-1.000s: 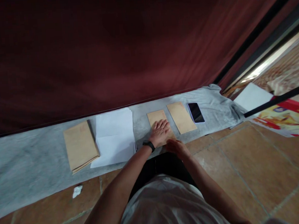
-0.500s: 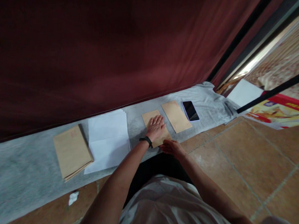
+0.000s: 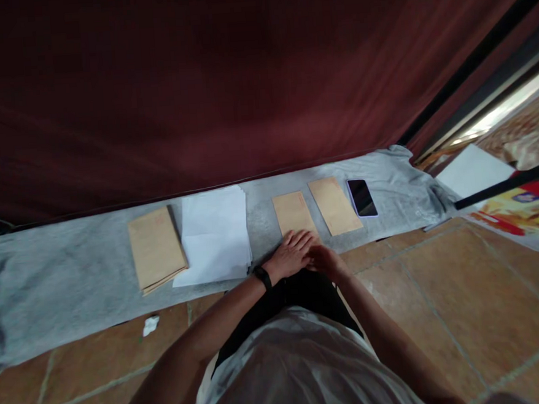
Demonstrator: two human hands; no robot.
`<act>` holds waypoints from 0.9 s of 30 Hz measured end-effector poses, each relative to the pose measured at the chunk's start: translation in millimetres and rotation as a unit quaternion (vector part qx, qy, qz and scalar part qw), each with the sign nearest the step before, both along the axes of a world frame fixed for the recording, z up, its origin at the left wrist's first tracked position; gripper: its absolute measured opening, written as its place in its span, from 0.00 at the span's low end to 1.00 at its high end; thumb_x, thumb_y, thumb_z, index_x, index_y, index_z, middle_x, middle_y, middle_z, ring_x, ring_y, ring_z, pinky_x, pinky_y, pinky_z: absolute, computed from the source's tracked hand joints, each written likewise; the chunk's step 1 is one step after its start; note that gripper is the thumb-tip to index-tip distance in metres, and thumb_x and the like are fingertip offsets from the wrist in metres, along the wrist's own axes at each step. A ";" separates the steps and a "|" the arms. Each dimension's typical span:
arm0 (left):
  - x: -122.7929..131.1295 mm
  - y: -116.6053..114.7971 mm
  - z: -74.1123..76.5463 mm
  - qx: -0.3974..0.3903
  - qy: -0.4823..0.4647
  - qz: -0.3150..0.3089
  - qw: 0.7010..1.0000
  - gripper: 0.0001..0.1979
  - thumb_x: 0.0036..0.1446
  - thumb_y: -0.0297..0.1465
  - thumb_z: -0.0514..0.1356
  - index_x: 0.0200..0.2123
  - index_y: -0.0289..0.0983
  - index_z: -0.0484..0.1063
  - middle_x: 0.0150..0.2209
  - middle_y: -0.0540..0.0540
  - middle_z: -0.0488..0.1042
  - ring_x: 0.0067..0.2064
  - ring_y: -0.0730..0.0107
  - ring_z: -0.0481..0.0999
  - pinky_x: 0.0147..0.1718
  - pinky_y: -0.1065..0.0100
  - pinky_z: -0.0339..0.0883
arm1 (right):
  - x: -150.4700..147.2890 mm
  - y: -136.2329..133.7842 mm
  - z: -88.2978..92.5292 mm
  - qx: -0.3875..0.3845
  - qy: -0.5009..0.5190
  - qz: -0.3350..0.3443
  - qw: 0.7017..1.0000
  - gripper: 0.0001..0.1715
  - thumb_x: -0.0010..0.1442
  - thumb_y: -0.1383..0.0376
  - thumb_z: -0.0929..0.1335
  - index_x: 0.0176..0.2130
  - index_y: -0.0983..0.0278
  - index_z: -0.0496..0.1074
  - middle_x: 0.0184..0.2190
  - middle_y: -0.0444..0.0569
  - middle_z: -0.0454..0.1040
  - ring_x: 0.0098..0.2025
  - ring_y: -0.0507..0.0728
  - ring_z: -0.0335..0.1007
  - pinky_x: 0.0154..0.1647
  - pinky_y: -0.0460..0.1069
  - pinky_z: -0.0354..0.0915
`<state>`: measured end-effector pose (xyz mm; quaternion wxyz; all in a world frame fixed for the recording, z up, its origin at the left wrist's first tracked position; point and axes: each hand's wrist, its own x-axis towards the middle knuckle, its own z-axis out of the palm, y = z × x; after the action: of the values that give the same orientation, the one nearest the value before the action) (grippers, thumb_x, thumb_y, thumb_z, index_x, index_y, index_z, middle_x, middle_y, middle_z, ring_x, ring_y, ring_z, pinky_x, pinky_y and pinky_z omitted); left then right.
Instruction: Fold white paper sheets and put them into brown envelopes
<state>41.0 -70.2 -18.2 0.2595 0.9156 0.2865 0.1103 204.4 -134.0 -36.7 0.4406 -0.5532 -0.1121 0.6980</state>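
Note:
A small brown paper envelope point(image 3: 295, 211) lies on the grey cloth-covered bench. My left hand point(image 3: 291, 253), with a black band at the wrist, rests palm down over its near end, fingers stretched out. Right against it, my right hand point(image 3: 325, 261) is closed at the envelope's near right corner; its fingertips are partly hidden by the left hand. To the right lies another brown envelope point(image 3: 335, 205), apart from both hands. Left of the hands are a stack of white paper sheets point(image 3: 215, 233) and a thicker pile of larger brown envelopes point(image 3: 156, 247), which overlaps the sheets' edge.
A phone point(image 3: 362, 198) lies beyond the right-hand envelope. The grey cloth point(image 3: 85, 270) covers the long narrow bench, backed by a dark red curtain point(image 3: 244, 105). A crumpled white scrap point(image 3: 151, 325) is on the tiled floor. At far right are a black bar and a colourful printed box point(image 3: 523, 209).
My left hand has slid toward me, from the middle of the envelope to its near end, and now meets my right hand. The camera view has turned slightly left.

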 end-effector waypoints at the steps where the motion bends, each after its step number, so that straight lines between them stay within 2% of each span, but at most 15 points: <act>1: -1.2 -0.6 -0.9 0.009 0.002 -0.007 1.000 0.29 0.64 0.33 0.58 0.68 0.40 0.60 0.71 0.40 0.57 0.72 0.55 0.52 0.71 0.50 0.37 | 0.6 1.4 0.1 -0.002 -0.019 0.013 1.000 0.14 0.59 0.55 0.69 0.37 0.62 0.78 0.31 0.50 0.81 0.29 0.56 0.78 0.31 0.49 0.74; 4: -2.7 0.5 -2.6 0.016 0.006 -0.023 1.000 0.30 0.63 0.31 0.59 0.68 0.39 0.60 0.70 0.39 0.58 0.72 0.55 0.52 0.70 0.50 0.37 | 2.3 5.0 2.2 -0.019 -0.063 0.039 0.997 0.18 0.60 0.52 0.68 0.36 0.64 0.78 0.28 0.52 0.81 0.27 0.56 0.78 0.29 0.49 0.73; 10: -5.2 5.8 0.5 -0.048 -0.021 -0.013 0.999 0.28 0.62 0.32 0.62 0.65 0.44 0.64 0.69 0.41 0.61 0.71 0.56 0.56 0.70 0.53 0.40 | 4.4 6.1 5.0 -0.022 -0.019 0.040 0.999 0.16 0.59 0.53 0.70 0.37 0.63 0.78 0.29 0.51 0.81 0.29 0.57 0.80 0.30 0.49 0.74; 14: -8.8 7.8 -0.4 -0.044 -0.034 -0.025 0.998 0.30 0.61 0.30 0.63 0.65 0.43 0.63 0.69 0.40 0.61 0.71 0.57 0.56 0.70 0.54 0.41 | 0.3 13.9 6.0 -0.035 -0.095 0.046 0.994 0.19 0.58 0.51 0.71 0.31 0.64 0.77 0.25 0.53 0.81 0.26 0.56 0.78 0.27 0.48 0.72; 19: -16.6 7.8 -3.6 0.049 0.018 -0.053 0.997 0.29 0.65 0.32 0.59 0.67 0.39 0.59 0.69 0.38 0.60 0.71 0.56 0.56 0.70 0.52 0.44 | 3.7 9.9 6.2 -0.017 -0.140 0.080 0.987 0.25 0.58 0.45 0.69 0.30 0.64 0.77 0.25 0.51 0.80 0.24 0.54 0.76 0.26 0.47 0.71; 23: -21.4 5.5 -5.9 0.146 0.083 -0.078 0.983 0.24 0.68 0.27 0.51 0.66 0.34 0.61 0.68 0.40 0.62 0.70 0.59 0.59 0.69 0.51 0.49 | 8.4 -6.3 6.1 0.002 -0.180 0.112 0.977 0.34 0.57 0.38 0.65 0.31 0.65 0.77 0.26 0.52 0.81 0.25 0.55 0.76 0.28 0.48 0.71; 25: -20.3 2.9 -8.0 0.189 0.103 -0.070 0.974 0.22 0.68 0.25 0.49 0.64 0.33 0.64 0.67 0.39 0.64 0.69 0.59 0.61 0.69 0.52 0.51 | 7.8 -9.8 8.4 0.046 -0.251 0.094 0.962 0.38 0.60 0.35 0.61 0.32 0.65 0.76 0.27 0.53 0.81 0.28 0.57 0.77 0.30 0.50 0.72; 27: -17.8 -0.1 -10.8 0.225 0.117 -0.050 0.966 0.21 0.67 0.24 0.50 0.62 0.31 0.66 0.66 0.37 0.65 0.68 0.58 0.62 0.68 0.52 0.53 | 5.7 -7.6 12.0 0.130 -0.350 0.079 0.924 0.37 0.65 0.38 0.57 0.36 0.63 0.78 0.33 0.54 0.82 0.36 0.60 0.79 0.38 0.54 0.73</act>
<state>23.2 -70.4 -28.9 0.0169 0.9702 0.2364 0.0505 210.1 -141.6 -24.7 0.3847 -0.6896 -0.3925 0.4716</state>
